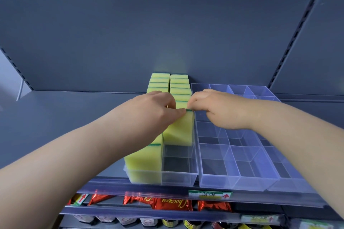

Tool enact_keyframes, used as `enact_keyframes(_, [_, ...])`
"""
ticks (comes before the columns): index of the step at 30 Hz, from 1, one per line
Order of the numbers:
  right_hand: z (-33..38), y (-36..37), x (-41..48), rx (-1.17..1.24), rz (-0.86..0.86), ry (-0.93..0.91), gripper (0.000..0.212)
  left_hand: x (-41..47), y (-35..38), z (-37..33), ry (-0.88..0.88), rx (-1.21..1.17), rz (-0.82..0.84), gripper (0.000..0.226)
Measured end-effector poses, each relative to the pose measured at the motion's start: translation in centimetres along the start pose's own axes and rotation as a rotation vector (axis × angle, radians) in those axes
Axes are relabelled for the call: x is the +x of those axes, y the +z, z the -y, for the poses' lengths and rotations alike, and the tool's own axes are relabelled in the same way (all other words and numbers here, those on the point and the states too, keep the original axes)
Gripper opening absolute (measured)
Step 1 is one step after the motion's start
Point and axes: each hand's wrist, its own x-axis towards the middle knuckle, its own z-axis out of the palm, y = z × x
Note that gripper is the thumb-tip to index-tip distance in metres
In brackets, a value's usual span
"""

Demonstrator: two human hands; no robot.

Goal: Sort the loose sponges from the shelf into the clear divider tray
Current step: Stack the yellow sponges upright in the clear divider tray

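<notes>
Nearly done, I'd judge: the left hand [156, 107] and right hand [218, 110] both pinch the top edge of one upright sponge [181, 130] in the right lane of the clear divider tray [178, 178], at the shelf's [55, 126] front edge. The left lane looks full; one front compartment awaits.

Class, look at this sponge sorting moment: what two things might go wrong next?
Left hand and right hand pinch only the top edge of the held sponge; with empty lane ahead, it may topple forward when released. The clear tray sits at the front edge of the shelf, so a push might nudge it off.
</notes>
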Motion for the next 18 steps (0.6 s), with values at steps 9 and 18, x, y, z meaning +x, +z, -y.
enact_keyframes(9, [0.2,0.0,-0.1,0.046,-0.009,-0.011,0.07,0.8,0.8,0.1,0.009,-0.008,0.076,0.009])
enact_keyframes(18, [1.1,-0.2,-0.8,0.033,-0.003,0.023,0.066,0.0,3.1,0.8,-0.049,-0.087,0.182,0.019])
